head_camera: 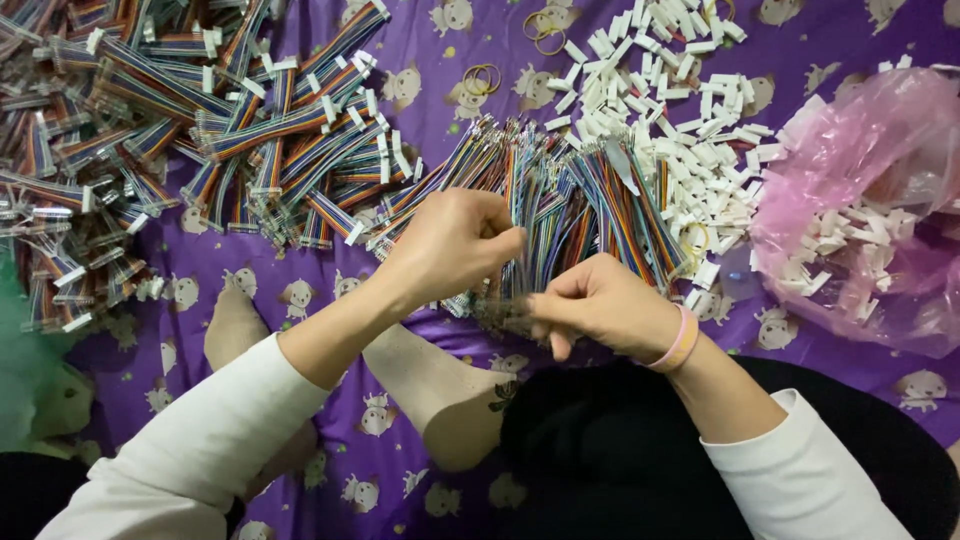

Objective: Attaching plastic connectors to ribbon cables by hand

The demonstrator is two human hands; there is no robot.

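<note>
My left hand [452,243] is curled with its fingertips pinched over the near end of a fan of loose multicoloured ribbon wires [560,190]. My right hand [598,303] is pinched on a small blurred bundle of wire ends [503,308] just below the left hand's fingers. Both hands meet at that bundle above the purple printed cloth [400,90]. What exactly lies between the left fingertips is hidden. A pink band and an orange band sit on my right wrist [680,340].
A heap of finished ribbon cables with white connectors [190,130] covers the left. Loose white plastic connectors [680,110] lie at the top right, more in a pink plastic bag [870,200]. Rubber bands [482,77] lie at the top. My socked foot [440,385] rests below the hands.
</note>
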